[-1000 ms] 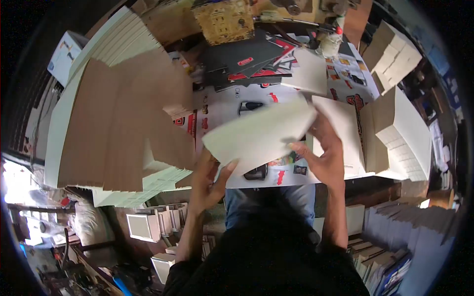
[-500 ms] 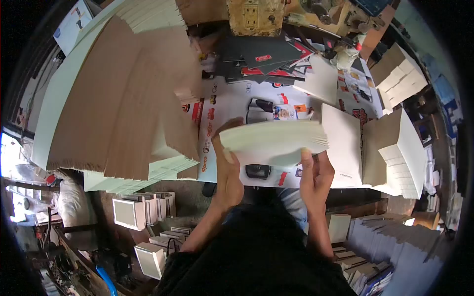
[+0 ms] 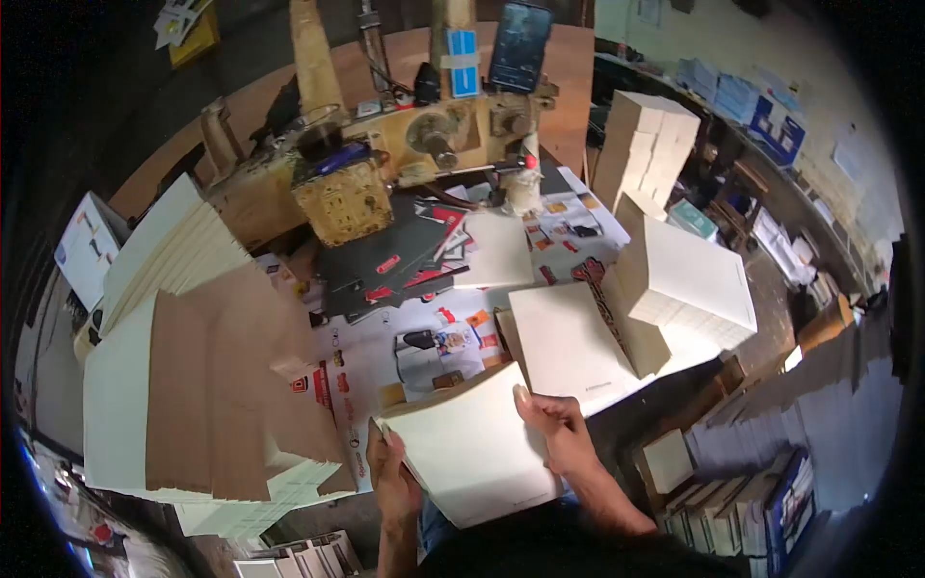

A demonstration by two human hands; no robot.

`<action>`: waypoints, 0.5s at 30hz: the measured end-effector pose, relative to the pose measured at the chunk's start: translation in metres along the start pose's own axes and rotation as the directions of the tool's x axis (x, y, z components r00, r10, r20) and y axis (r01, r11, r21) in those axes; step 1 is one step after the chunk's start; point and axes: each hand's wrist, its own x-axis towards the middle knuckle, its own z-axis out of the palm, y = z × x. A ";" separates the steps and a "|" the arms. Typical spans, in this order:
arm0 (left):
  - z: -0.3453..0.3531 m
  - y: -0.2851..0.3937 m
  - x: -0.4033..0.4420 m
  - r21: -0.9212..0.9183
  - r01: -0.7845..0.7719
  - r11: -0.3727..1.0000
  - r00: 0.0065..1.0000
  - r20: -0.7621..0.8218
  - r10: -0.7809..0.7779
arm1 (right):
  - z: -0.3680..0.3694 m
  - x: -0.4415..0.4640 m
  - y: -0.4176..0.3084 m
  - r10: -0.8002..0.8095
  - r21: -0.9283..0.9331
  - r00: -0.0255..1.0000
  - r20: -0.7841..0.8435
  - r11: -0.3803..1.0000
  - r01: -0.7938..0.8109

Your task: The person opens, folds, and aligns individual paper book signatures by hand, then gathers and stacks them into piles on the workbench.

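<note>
A block of cream-white pages [image 3: 472,448], a coverless book by its look, is held tilted over the table's front edge. My left hand [image 3: 394,474] grips its left side, thumb on the top face. My right hand [image 3: 561,431] pinches its upper right side, thumb also on top. Just beyond my right hand lies another white page block [image 3: 568,342]. Tall stacks of brown-faced paper [image 3: 212,385] stand to the left of my left hand.
Dark covers with red marks [image 3: 390,260] lie at the back beside a loose white sheet [image 3: 496,252]. A stained machine [image 3: 342,207] stands behind them. Stacked page blocks [image 3: 689,279] rise on the right. More books [image 3: 742,511] sit below, right of the table.
My view has swung up and to the right. The page block was held nearly edge-on; now its broad face shows, tilted towards me, with both hands still on it.
</note>
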 end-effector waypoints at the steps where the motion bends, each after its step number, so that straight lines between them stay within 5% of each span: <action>1: -0.002 -0.004 0.003 0.005 0.019 1.000 1.000 0.009 -0.019 | -0.002 -0.002 0.001 0.008 0.005 1.000 -0.019 1.000 -0.008; 4: -0.010 -0.017 -0.005 -0.066 0.089 0.994 0.996 -0.011 -0.089 | -0.009 -0.007 0.000 0.157 -0.232 0.985 -0.073 0.958 -0.170; 6: 0.000 -0.012 0.000 -0.053 0.070 0.996 0.997 0.048 -0.067 | -0.010 -0.017 -0.013 0.265 -0.191 0.963 0.044 0.949 -0.252; 8: 0.006 -0.008 0.005 -0.099 0.114 0.988 0.993 -0.010 -0.116 | -0.010 -0.034 -0.003 -0.087 -0.206 0.993 0.079 0.973 0.102; 12: 0.021 -0.015 0.030 -0.202 0.218 0.955 0.970 -0.067 -0.235 | -0.041 -0.056 -0.004 0.204 -0.188 0.971 0.123 0.966 -0.179; 13: 0.026 -0.021 0.040 -0.188 0.242 0.952 0.967 -0.027 -0.252 | -0.050 -0.058 0.007 0.019 -0.245 0.994 0.106 0.969 0.007; 15: 0.038 -0.050 0.075 -0.119 0.315 0.942 0.949 0.054 -0.311 | -0.055 -0.050 -0.006 0.056 -0.254 0.988 -0.142 0.963 -0.091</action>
